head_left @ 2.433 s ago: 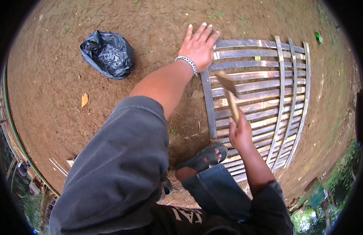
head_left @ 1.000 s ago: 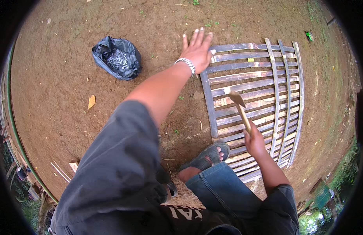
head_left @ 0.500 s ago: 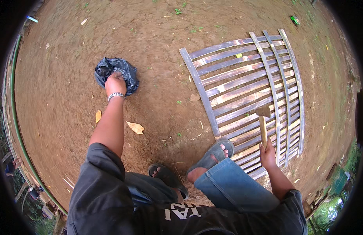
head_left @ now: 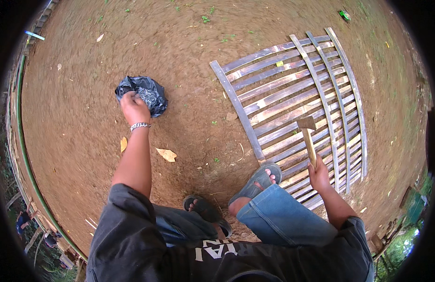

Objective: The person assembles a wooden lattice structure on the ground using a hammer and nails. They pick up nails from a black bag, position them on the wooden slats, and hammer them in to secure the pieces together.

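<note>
My left hand (head_left: 135, 109) is at the near left side of a black plastic bag (head_left: 156, 89) on the ground, its fingers curled at the bag's mouth. Whatever those fingers hold is too small to make out. Inside the bag lies a heap of thin, shiny metal pieces (head_left: 146, 96) that look like nails. On the right, my right hand (head_left: 319, 174) is closed around the wooden handle of a hatchet (head_left: 309, 143), its dark head raised over a slatted panel (head_left: 273, 101). This panel of split bamboo strips, crossed by several battens, lies flat on the soil.
My sandalled right foot (head_left: 262, 181) rests at the panel's near left edge; the left foot (head_left: 203, 209) stands on bare earth. Dry leaves (head_left: 166, 154) lie near my left forearm. A green hose (head_left: 27, 164) runs along the left border. Far right, there is a small green object (head_left: 344, 15).
My left hand has drawn back toward the bag's near left side, uncovering the metal pieces. The hatchet has shifted slightly left and its head has tilted. The whole view has moved a little.
</note>
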### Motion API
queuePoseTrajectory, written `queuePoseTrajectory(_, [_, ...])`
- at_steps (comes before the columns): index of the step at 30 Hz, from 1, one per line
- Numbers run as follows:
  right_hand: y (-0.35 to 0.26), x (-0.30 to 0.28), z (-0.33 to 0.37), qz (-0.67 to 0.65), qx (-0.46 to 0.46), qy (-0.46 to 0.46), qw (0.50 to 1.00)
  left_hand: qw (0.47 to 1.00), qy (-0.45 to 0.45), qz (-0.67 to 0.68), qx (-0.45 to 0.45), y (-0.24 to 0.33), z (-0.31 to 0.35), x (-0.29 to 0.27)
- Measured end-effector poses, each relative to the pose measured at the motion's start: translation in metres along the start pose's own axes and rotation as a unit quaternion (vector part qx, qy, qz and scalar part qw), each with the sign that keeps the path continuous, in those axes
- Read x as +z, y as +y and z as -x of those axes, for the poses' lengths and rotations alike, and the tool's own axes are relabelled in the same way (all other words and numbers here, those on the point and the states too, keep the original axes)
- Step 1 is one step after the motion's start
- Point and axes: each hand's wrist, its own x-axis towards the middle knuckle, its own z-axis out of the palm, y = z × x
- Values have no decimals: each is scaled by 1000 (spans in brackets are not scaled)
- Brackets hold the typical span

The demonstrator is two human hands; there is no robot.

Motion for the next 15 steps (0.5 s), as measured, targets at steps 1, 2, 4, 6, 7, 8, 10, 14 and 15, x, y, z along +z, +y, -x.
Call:
queuePoseTrajectory(1, [-4,3,-3,-15,-2,-2,1000,997,31,65,-21,2,-2,-4])
queuePoseTrajectory(2, [-6,4,-3,-26,2,-1,1000,988,57,135,-42,22,-4,-9])
queuePoseTrajectory(4, [-18,15,-5,-57,11,28,998,935,-21,343,-87,67,19,-10])
queuePoseTrajectory(6, [-41,21,-11,-125,37,26,991,862,-169,458,-139,123,59,-11])
queuePoseTrajectory(7, [-52,25,-13,-146,44,5,988,844,-256,449,-145,153,85,-14])
queuePoseTrajectory(8, [-72,28,-18,-172,40,-21,984,806,-339,471,-120,170,115,-14])
queuePoseTrajectory(10, [-98,31,-18,-213,17,-51,976,682,-506,459,-262,218,173,-25])
queuePoseTrajectory(14, [-156,16,-15,-311,62,-119,941,467,-524,519,-488,268,250,-40])
queuePoseTrajectory(15, [-154,18,-15,-315,41,-112,942,450,-513,526,-508,272,255,-43])
